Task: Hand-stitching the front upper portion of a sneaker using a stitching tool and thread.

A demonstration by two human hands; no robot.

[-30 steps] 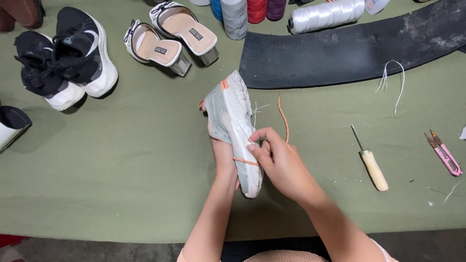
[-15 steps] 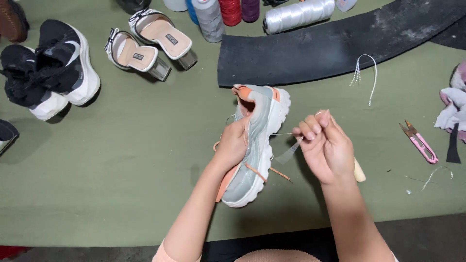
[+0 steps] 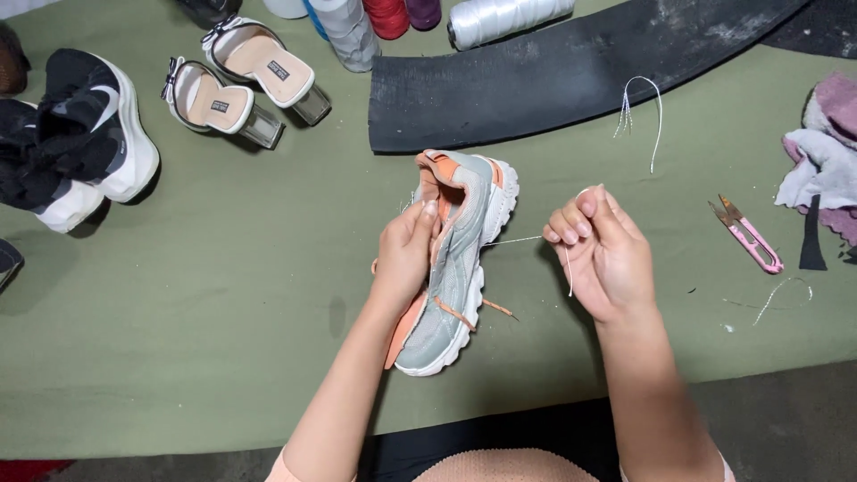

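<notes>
A grey sneaker (image 3: 460,268) with orange lining and orange laces lies on its side over the green table (image 3: 223,357), sole facing right. My left hand (image 3: 406,254) grips its upper from the left, thumb near the collar. My right hand (image 3: 603,254) is to the right of the shoe, fingers pinched on a thin white thread (image 3: 513,240) that runs taut from the sneaker's side to the fingers. A short end of thread hangs below the pinch.
Pink thread snips (image 3: 750,236) lie right of my right hand. A curved black rubber strip (image 3: 553,76) and thread spools (image 3: 509,18) sit behind. Clear-heeled mules (image 3: 237,85) and black-and-white sneakers (image 3: 76,138) stand at left. Cloth scraps (image 3: 830,143) lie far right.
The sneaker has been turned onto its side, sole to the right. My right hand has moved away to the right, drawing the white thread taut. The view has shifted.
</notes>
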